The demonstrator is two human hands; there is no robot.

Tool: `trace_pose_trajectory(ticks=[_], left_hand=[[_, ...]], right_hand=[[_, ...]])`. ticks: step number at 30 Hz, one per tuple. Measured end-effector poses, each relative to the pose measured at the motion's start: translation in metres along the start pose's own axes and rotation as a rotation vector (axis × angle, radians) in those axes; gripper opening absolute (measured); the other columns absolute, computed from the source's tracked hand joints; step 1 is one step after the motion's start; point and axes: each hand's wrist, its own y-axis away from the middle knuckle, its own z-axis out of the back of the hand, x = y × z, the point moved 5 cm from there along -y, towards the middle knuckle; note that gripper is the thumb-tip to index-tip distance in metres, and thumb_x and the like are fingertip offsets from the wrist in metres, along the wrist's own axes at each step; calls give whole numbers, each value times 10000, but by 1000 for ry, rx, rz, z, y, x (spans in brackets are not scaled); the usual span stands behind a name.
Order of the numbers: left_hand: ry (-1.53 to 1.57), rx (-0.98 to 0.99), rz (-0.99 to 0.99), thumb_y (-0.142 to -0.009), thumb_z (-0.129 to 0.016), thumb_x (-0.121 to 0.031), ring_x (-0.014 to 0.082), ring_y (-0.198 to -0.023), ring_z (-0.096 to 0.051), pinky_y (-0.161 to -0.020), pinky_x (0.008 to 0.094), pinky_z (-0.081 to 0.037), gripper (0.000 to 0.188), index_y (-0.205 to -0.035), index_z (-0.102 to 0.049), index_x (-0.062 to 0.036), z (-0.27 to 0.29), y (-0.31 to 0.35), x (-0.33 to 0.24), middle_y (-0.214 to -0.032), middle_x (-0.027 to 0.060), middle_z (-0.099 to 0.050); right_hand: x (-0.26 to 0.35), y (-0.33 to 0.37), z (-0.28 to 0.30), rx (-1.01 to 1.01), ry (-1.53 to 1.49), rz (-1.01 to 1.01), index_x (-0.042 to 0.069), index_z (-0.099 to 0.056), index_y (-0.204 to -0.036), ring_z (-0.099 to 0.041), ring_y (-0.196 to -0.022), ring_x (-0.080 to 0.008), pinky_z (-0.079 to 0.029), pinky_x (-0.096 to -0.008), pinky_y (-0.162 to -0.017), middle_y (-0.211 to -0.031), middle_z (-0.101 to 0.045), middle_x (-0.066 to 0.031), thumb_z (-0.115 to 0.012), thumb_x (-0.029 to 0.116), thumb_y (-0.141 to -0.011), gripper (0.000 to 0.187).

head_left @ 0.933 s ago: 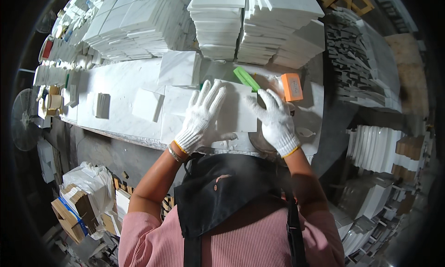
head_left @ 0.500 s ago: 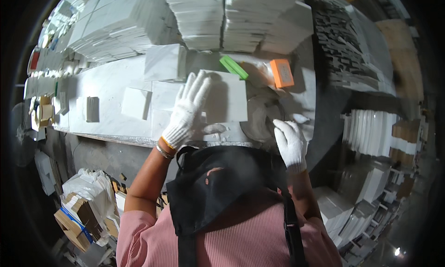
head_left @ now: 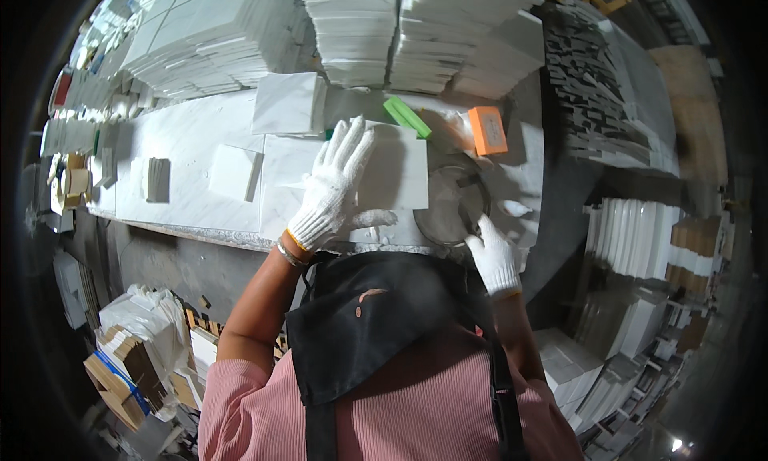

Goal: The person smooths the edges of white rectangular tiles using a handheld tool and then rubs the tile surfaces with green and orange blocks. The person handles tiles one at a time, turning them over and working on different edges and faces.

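I record first the pale marble surface [head_left: 188,193], which extends under and well to the left of the white tile [head_left: 392,173], my reference. Tall stacks of tiles [head_left: 352,41] stand beyond the white tile, in a row at its far side. The white tile itself lies flat in front of me. A low stack of tiles [head_left: 286,102] sits beyond it and to the left. A round grey disc [head_left: 452,205] lies close against its right side; whether the two touch, I cannot tell.

My hands are gloved and apart. The left hand [head_left: 334,177] is laid over the left edge of the white tile, fingers straight and close together, clamped on nothing. The right hand [head_left: 494,257] is to the right and nearer me, fingers partly bent, at the disc's near rim; whether it grips anything, I cannot tell.

Smaller items noted: an orange block [head_left: 487,130] beyond the white tile and to the right, and a green block [head_left: 407,117] just beside its far right corner
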Motion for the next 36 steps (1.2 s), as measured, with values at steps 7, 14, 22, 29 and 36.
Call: trace_pose_trajectory(ticks=[7, 14, 22, 29, 36], left_hand=[[75, -60, -29, -593, -813, -637, 478, -1425, -274, -1137, 542, -284, 1193, -1473, -338, 14, 1, 5, 3, -1550, 277, -274], [131, -84, -40, -637, -813, -588, 470, -1418, -292, -1135, 535, -294, 1108, -1448, -369, 23, 3, 3, 3, -1531, 241, -329], [35, -117, -32, -685, -813, -467, 452, -1398, -342, -1116, 523, -329, 960, -1425, -417, -1, -9, 4, 9, -1521, 195, -371], [49, -118, 3, -728, -782, -357, 448, -1393, -357, -1107, 505, -349, 851, -1417, -429, -3, -11, 9, 10, -1513, 186, -388], [73, -106, -33, -634, -842, -478, 467, -1384, -357, -1101, 510, -353, 1024, -1439, -406, -21, -10, -1, 7, -1510, 194, -382]], right_hand=[[6, 3, 57, -96, -122, -47, 139, -645, -1013, -684, -833, -286, -521, -386, -725, -918, -710, -82, -634, 259, -920, 152], [69, -40, 80, 40, -1015, 139, 25, -628, -1237, -560, -692, -45, -455, -187, -618, -848, -653, -31, -562, 78, -963, 286], [104, -84, 59, -4, -848, 389, 36, -683, -1201, -639, -766, -91, -529, -247, -693, -959, -725, -58, -626, 64, -936, 273], [94, -35, 44, 99, -882, 391, 36, -689, -1202, -620, -794, -96, -523, -239, -730, -948, -698, -36, -570, -11, -902, 326], [105, -80, 59, -161, -778, 540, 12, -685, -1189, -645, -847, -91, -530, -246, -753, -1039, -725, -68, -589, 55, -953, 258]])
